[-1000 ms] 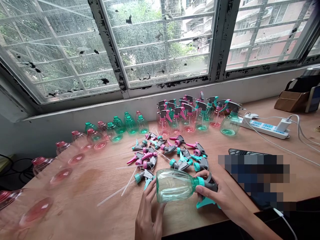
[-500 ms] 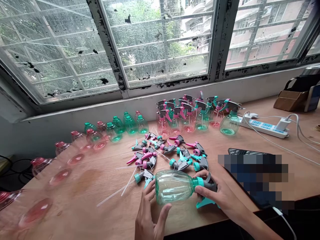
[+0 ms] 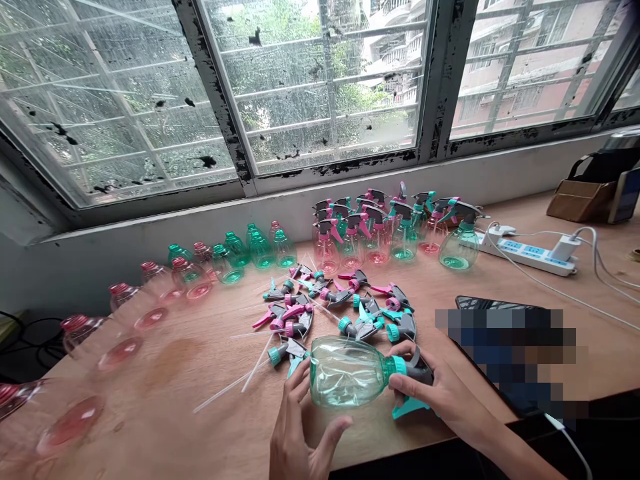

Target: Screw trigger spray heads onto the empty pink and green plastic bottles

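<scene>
A clear green spray bottle [image 3: 347, 372] lies on its side in the air above the front of the table. My right hand [image 3: 437, 383] is closed around its grey and turquoise spray head [image 3: 417, 370], thumb near the turquoise collar. At the bottle's base is my left hand [image 3: 305, 427], fingers stretched and thumb spread away from the plastic; whether its fingertips touch the base I cannot tell. Just beyond lies a pile of loose spray heads [image 3: 360, 327] in grey with pink or turquoise parts, some with thin clear tubes [image 3: 220, 397].
Several open pink bottles [image 3: 187, 279] and green bottles [image 3: 263, 250] line the left and back of the wooden table. Bottles with spray heads [image 3: 377, 243] stand by the window wall. On the right are a white power strip [image 3: 533, 255], cables and a dark tablet [image 3: 493, 360].
The green bottle has turned slightly about its length between my hands. My left thumb has moved outward, away from the bottle. My right hand has kept its hold.
</scene>
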`<move>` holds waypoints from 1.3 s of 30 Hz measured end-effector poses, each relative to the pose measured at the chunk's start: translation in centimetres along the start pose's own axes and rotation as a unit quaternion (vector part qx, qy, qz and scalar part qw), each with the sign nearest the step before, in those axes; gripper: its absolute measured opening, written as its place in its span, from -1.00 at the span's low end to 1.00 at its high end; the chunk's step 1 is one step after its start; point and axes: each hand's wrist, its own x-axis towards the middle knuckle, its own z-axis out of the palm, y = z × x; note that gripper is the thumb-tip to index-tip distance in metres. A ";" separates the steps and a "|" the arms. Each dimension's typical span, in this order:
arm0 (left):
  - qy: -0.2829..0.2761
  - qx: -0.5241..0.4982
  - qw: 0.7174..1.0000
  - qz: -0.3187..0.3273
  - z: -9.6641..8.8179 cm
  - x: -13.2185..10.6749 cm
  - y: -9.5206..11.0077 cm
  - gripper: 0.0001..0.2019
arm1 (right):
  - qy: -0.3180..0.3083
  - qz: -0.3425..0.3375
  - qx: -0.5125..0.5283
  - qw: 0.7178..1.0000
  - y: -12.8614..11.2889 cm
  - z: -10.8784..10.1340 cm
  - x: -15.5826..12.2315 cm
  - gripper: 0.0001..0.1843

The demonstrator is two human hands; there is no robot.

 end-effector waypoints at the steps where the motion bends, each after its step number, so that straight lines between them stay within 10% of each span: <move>1: 0.001 -0.006 1.000 -0.003 -0.1 0.0 0.1 -0.57 | -0.003 0.002 -0.001 1.000 0.0 0.0 0.0 -0.62; 39: -0.034 -0.027 0.998 -0.036 -0.1 0.1 0.6 -0.56 | -0.007 0.001 0.025 1.000 0.5 -0.3 0.2 -0.62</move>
